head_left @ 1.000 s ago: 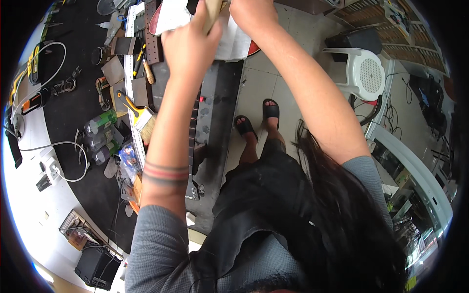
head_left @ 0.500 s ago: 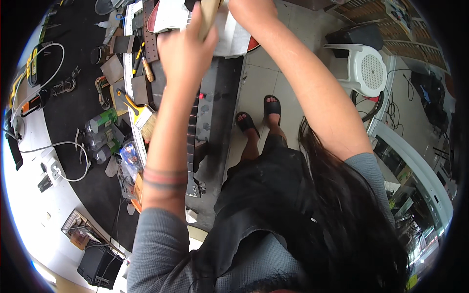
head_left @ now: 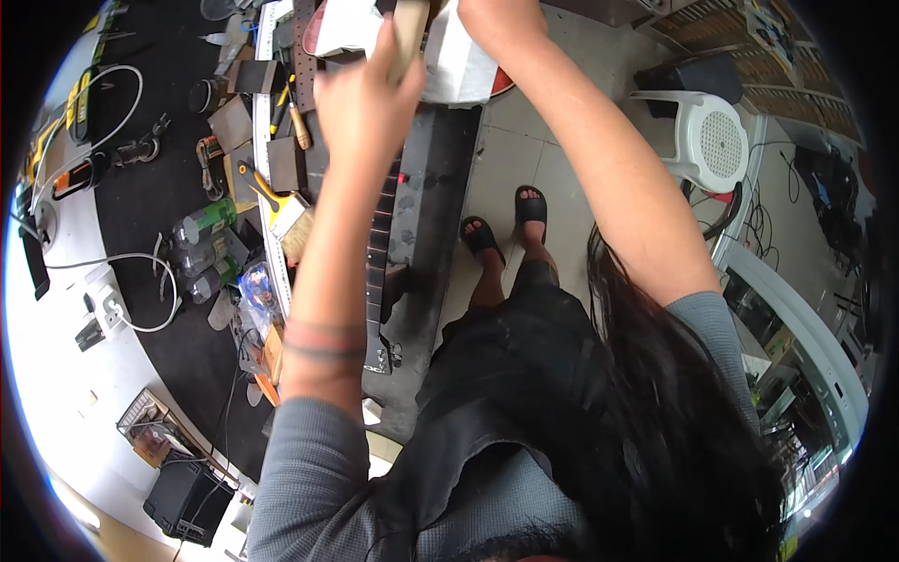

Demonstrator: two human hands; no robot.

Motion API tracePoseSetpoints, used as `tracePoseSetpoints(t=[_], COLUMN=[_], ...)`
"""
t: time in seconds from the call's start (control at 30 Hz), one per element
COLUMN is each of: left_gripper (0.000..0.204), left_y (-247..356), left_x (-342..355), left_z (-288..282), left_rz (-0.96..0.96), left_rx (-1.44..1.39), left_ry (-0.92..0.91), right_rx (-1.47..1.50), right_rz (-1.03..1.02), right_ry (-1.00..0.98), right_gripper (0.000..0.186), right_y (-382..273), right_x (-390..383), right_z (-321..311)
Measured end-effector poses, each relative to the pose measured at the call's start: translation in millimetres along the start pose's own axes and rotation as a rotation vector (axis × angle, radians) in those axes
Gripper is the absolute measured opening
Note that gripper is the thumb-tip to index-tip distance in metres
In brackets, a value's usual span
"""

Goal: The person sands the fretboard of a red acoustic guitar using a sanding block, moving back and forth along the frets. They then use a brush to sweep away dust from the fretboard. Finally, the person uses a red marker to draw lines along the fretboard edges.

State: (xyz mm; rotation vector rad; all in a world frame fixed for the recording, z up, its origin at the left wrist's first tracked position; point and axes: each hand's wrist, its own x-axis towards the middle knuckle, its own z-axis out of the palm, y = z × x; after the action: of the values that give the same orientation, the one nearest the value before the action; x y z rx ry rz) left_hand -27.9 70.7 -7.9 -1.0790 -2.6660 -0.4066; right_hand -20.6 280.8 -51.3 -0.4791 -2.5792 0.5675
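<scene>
My left hand (head_left: 367,108), smeared a little by motion, is closed around a pale, flat wooden piece (head_left: 408,39) over the body of an electric guitar. White paper or cloth (head_left: 459,70) covers most of that body, and its red edge (head_left: 504,82) shows at the sides. My right hand (head_left: 504,26) is at the top edge beside the wooden piece, above the covering; its fingers are cut off or hidden. The guitar's dark fretboard (head_left: 376,272) runs toward me under my left forearm, ending in a black headstock (head_left: 376,358) with tuners.
Left of the guitar, a long metal ruler (head_left: 272,239) lies on the dark bench. Around it are a yellow-handled paintbrush (head_left: 290,217), a wooden-handled tool (head_left: 299,125), several plastic bottles (head_left: 204,225) and cables. At right, a white plastic stool (head_left: 716,140) stands on the tiled floor.
The whole view has shifted slightly, moving the bench rightward in the picture. My left hand and the wooden piece have come slightly nearer to me over the guitar body.
</scene>
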Motion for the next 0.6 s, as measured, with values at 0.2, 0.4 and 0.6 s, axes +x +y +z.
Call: tracePoseSetpoints(t=[0.2, 0.4, 0.6], left_gripper=[0.067, 0.052, 0.069], left_y=[-19.5, -15.3, -28.2], left_x=[-120.5, 28.1, -94.8], left_z=[-53.1, -4.2, -53.1], left_rz=[-0.058, -0.145, -0.131], left_rx=[-0.085, -0.127, -0.085], left_ry=[-0.172, -0.091, -0.314], right_rx=[-0.018, -0.043, -0.069], right_rz=[0.017, -0.035, -0.003], right_ry=[0.033, 0.007, -0.012], right_gripper=[0.056, 0.057, 0.058], right_y=[7.6, -3.0, 10.0], right_x=[-0.7, 2.1, -3.3], right_z=[-2.8, 4.2, -1.7])
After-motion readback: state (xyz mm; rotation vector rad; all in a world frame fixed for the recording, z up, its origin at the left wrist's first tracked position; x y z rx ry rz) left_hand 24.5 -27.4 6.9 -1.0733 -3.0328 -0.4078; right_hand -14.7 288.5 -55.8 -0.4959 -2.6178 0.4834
